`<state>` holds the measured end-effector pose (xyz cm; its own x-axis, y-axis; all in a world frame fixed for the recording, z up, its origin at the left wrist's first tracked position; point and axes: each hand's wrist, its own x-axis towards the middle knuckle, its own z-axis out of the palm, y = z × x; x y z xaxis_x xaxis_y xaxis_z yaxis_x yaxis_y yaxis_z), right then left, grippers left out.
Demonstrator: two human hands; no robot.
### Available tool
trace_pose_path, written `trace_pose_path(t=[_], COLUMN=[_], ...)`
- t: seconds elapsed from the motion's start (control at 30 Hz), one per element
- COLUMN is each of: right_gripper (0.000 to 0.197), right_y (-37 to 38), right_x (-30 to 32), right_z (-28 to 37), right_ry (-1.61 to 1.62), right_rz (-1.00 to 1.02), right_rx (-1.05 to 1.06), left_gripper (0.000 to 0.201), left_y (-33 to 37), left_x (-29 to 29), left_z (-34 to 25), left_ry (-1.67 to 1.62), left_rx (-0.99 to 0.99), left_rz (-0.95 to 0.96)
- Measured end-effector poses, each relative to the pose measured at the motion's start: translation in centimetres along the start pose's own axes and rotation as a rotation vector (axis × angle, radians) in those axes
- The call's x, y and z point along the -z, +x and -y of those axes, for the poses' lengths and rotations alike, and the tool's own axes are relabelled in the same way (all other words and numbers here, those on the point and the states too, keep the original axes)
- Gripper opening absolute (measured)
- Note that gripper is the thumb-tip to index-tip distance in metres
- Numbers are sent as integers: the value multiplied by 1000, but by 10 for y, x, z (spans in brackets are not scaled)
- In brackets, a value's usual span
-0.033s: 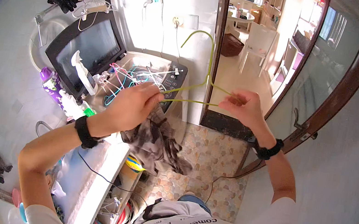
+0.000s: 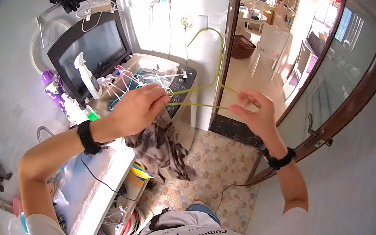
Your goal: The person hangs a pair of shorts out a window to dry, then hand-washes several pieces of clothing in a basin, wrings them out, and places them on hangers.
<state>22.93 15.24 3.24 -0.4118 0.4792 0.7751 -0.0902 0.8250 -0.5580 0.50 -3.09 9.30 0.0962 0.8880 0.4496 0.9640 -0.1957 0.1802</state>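
While pinching the green hanger (image 2: 219,66) with the left hand (image 2: 133,111), gripping its opposite end with the right hand (image 2: 257,112). Held up between both, before washing machine (image 2: 147,61) and doorway (image 2: 230,36). Since last frame: slight hanger lift, slight leftward swing of dark cloth (image 2: 156,149); same hold, so only minor adjusting. Hard to make out: left fingertips, blurred hem, cloth's attachment (hand or hanger, can't tell).

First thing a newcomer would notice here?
Probably the green hanger, held up mid-frame between the left hand and right hand, its hook uppermost. Next, the dark patterned cloth hanging below the left hand. Then, up and to the left, the open-lidded washing machine with a jumble of coloured hangers on top.
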Motion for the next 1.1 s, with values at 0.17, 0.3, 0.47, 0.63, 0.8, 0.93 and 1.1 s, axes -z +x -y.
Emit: trace_pose_path(t=[0.17, 0.3, 0.47, 0.63, 0.8, 0.93, 1.1], right_gripper=[29, 34, 41, 28, 22, 20, 20], right_y=[-26, -29, -37, -60, -40, -29, -32], right_x=[-12, -62, -105, -110, -59, -9, 24], right_z=[29, 52, 28, 11, -1, -11, -1], right_ry=[-279, -30, 372, 26, -303, -462, -466], right_rz=[-148, 159, 494, 655, 594, 458, 543], right_rx=[538, 370, 69, 249, 292, 273, 209], left_gripper=[16, 16, 17, 16, 10, 8, 9], left_y=[2, 8, 6, -8, -48, -74, -77], left_x=[8, 19, 27, 31, 30, 16, 4], left_z=[0, -8, -3, 21, 46, 66, 81], left_ry=[-77, -137, -193, -283, 3, 118, 166], left_rx=[27, -95, -60, 58, -6, -23, 49], left_rz=[-131, -229, -295, -428, -334, -233, -232])
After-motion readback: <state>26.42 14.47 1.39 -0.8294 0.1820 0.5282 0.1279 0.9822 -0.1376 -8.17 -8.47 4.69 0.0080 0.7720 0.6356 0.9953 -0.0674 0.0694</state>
